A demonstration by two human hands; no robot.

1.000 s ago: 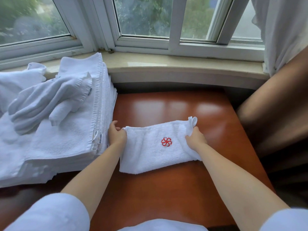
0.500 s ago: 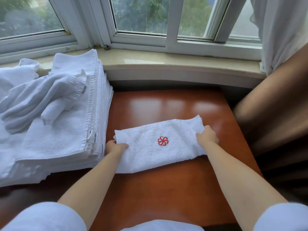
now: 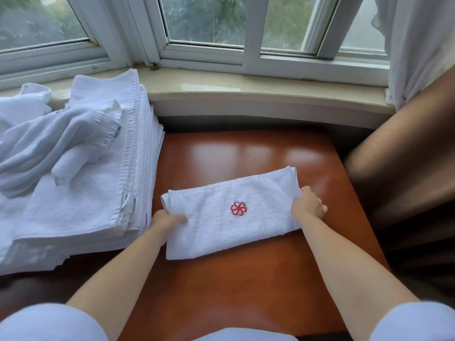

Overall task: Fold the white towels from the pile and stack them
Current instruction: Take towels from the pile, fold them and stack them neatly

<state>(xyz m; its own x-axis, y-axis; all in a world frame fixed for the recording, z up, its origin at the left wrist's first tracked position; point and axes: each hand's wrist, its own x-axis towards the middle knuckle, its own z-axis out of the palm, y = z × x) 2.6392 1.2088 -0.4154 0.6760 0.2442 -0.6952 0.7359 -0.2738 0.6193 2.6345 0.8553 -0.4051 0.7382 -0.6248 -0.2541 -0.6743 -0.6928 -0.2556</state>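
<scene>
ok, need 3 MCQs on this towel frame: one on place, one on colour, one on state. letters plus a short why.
1. Where does the stack of towels lie relative to the folded towel?
A. To its left
B. To its right
C. On top of it

2. What colour is the emblem on the folded towel?
A. Blue
B. Red
C. Green

3. What are the hands doing with the folded towel?
A. Both hang idle above it
B. Only the right hand touches it
C. Each holds one end of it

Answers:
1. A: the stack sits at the left edge of the wooden table, the folded towel at its middle.
2. B: the pinwheel mark is red on white.
3. C: the left hand holds the left end and the right hand the right end.
</scene>
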